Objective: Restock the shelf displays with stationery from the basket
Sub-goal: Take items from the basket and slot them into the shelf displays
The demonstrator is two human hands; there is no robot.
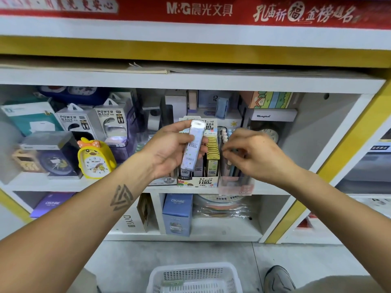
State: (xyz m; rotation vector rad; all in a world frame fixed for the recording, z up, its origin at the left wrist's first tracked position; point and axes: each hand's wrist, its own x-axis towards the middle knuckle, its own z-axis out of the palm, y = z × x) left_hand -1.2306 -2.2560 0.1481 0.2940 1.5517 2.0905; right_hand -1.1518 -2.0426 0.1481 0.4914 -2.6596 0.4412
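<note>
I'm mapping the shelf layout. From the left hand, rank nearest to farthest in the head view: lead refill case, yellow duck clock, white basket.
1. Lead refill case, held in the left hand.
2. Yellow duck clock, on the shelf to its left.
3. White basket, down on the floor.

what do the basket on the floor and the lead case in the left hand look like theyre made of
Basket: likely moulded white plastic, matte, judging by its uniform grid of small holes and smooth rim.
Lead case, held by the left hand: probably glossy hard plastic; it catches light along its length, with a printed pattern and label. A paper wrap cannot be ruled out.

left hand grips lead case (right hand among pens).
</note>
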